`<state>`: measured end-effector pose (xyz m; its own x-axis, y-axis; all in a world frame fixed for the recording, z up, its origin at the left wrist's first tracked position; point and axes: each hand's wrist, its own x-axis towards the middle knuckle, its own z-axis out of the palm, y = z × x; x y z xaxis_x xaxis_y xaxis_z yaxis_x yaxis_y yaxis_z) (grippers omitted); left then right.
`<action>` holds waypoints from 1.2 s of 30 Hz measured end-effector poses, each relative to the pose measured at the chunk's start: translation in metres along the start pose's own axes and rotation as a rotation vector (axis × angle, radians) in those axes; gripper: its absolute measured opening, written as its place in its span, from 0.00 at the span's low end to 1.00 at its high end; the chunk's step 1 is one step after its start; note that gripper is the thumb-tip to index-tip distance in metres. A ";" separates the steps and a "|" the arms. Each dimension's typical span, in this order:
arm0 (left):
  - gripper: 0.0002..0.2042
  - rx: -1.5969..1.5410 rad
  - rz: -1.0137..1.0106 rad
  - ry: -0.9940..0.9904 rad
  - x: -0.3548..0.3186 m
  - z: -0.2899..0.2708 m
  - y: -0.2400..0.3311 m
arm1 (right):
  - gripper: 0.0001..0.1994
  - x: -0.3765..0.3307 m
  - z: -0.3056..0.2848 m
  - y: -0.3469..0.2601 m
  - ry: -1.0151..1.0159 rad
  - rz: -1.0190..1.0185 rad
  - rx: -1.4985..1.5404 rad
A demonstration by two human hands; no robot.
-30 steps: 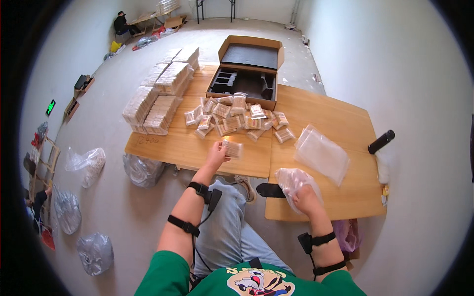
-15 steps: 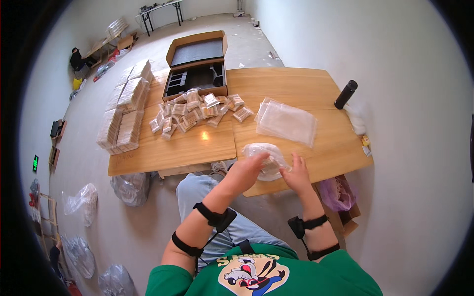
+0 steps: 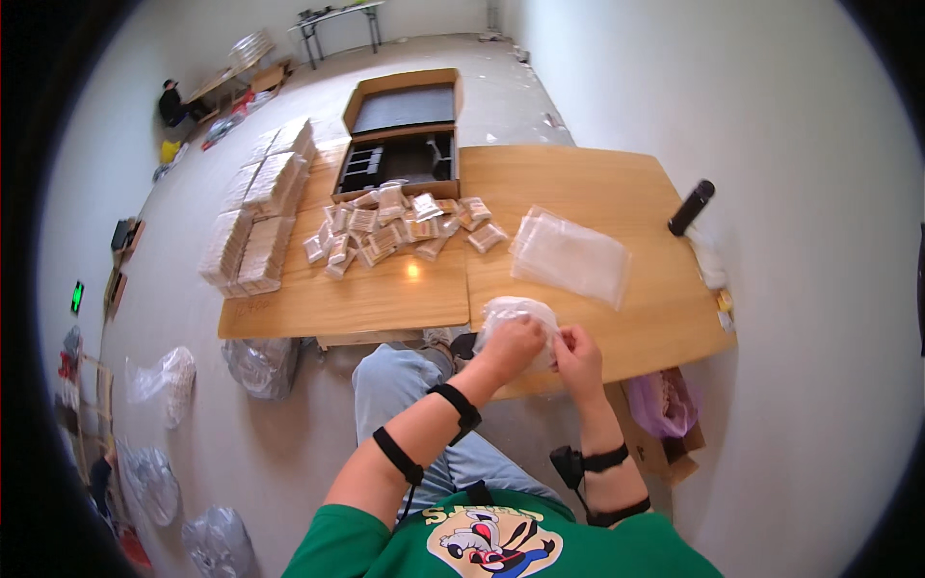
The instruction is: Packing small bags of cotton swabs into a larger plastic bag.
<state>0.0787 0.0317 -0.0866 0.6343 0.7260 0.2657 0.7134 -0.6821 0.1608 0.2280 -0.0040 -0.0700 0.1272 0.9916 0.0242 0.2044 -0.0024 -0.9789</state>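
Observation:
At the near edge of the table, a crumpled clear plastic bag [image 3: 515, 306] with something whitish in it lies under my hands. My left hand [image 3: 515, 345] is curled over the bag, its fingertips pressed into the plastic and partly hidden. Just to the right, my right hand [image 3: 578, 358] pinches the bag's edge between thumb and fingers. The two hands are close together. Beyond them lies a stack of flat clear plastic bags [image 3: 570, 255]. Farther left is a loose pile of small clear packets [image 3: 381, 231] holding thin tan sticks.
Large wrapped blocks of packets [image 3: 252, 212] line the table's left side. Behind the pile stands an open cardboard box [image 3: 400, 183] with black foam. A black bottle [image 3: 692, 207] is at the right edge. Below hangs a purple bag [image 3: 663, 405]. Another person [image 3: 173, 104] sits far left.
My hands have closed on the plastic bag: the left is now curled over it, and the right has gone from spread fingers to a pinch. The whole view has shifted slightly.

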 end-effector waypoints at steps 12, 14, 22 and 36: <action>0.11 -0.606 -0.018 -0.413 0.007 -0.053 -0.029 | 0.05 -0.003 -0.005 0.002 -0.078 0.097 0.475; 0.15 -1.295 -0.159 -0.684 -0.003 -0.089 -0.063 | 0.06 0.004 -0.017 0.022 -0.011 0.148 0.465; 0.26 -0.130 -0.858 0.053 -0.051 0.003 -0.290 | 0.19 0.038 -0.041 0.189 -0.065 0.064 -0.986; 0.08 -0.206 -0.890 0.326 -0.096 0.049 -0.297 | 0.17 0.012 -0.021 0.155 -0.058 0.208 -0.827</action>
<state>-0.1798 0.1687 -0.2063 -0.2486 0.9453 0.2112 0.8067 0.0814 0.5854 0.2815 0.0049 -0.2166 0.1954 0.9655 -0.1719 0.8278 -0.2564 -0.4990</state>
